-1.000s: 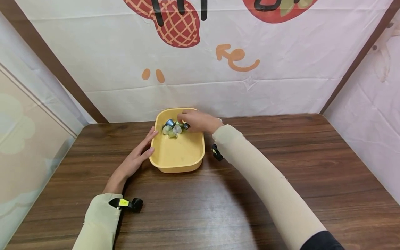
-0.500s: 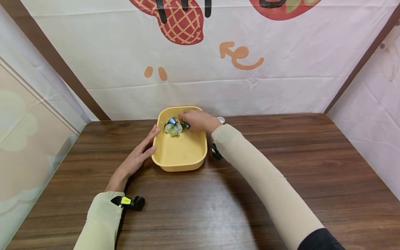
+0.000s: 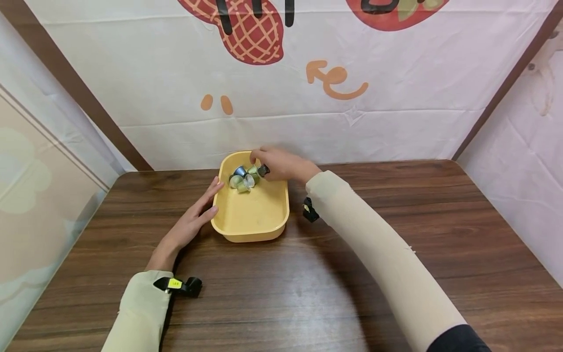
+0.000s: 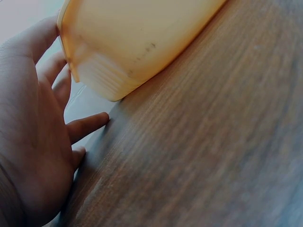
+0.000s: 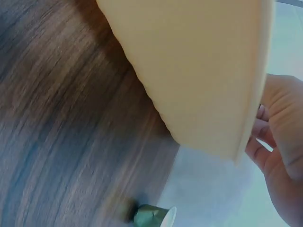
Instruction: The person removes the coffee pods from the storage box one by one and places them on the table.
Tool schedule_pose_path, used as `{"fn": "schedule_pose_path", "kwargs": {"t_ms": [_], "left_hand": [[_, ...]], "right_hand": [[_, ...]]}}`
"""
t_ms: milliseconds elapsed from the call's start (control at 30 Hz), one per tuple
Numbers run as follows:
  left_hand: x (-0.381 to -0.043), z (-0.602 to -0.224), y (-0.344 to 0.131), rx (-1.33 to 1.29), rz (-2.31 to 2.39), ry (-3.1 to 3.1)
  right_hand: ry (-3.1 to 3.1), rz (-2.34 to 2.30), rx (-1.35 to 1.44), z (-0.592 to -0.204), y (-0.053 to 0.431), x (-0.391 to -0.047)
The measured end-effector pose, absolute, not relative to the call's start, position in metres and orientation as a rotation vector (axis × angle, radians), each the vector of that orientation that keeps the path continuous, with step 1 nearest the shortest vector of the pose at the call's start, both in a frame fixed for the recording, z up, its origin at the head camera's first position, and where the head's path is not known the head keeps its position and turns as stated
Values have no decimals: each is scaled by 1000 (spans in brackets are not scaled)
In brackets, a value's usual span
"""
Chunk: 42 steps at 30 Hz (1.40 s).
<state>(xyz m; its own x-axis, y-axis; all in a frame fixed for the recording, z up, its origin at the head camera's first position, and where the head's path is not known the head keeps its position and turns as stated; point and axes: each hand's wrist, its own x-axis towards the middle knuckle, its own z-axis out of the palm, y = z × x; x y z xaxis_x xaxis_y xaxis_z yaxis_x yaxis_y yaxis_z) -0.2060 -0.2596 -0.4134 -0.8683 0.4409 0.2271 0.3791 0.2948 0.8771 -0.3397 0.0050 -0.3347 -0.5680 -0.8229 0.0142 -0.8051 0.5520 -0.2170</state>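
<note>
A yellow plastic tub (image 3: pixel 250 217) stands at the table's back edge. Several small coffee capsules, green, blue and pale, lie heaped at its far end, among them a blue capsule (image 3: pixel 240 171). My right hand (image 3: pixel 281 164) is over the tub's far right part, curled fingers gripping a dark capsule (image 3: pixel 263 170); its thumb and index fingertips are just above a green capsule. The right wrist view shows that hand behind the tub wall, its capsule hidden. My left hand (image 3: pixel 189 225) has spread, straight fingers touching the tub's left rim, as the left wrist view (image 4: pixel 35 123) hand also shows.
A green capsule (image 5: pixel 150 216) lies on the table behind and right of the tub, hidden by the right arm in the head view. The brown wooden table (image 3: pixel 246 293) ends at a printed cloth wall (image 3: pixel 286 132).
My right hand has risen slightly and shifted right, and the dark capsule has moved up with it. The left hand stays at the rim. The loose capsule on the table is now covered.
</note>
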Motion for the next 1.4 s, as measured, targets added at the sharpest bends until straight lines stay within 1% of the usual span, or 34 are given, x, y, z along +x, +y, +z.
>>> {"fn": "schedule_pose_path", "kwargs": {"t_ms": [433,900,1033,1400], "left_hand": [[-206,-415,-260,796,1660,2479],[-207,-415,-257,797,1667,2476],[-207,-415,-258,795,1669,2475],[-206,-415,-259,786,1672,2476]], "right_hand": [[2646,-399,-1603,-331,17,-339],[2686,-501,-1660,-332,27,-343],[2710,-507,-1640,-330,31,-342],[2735,-779,-1643,-327,48,-343]]}}
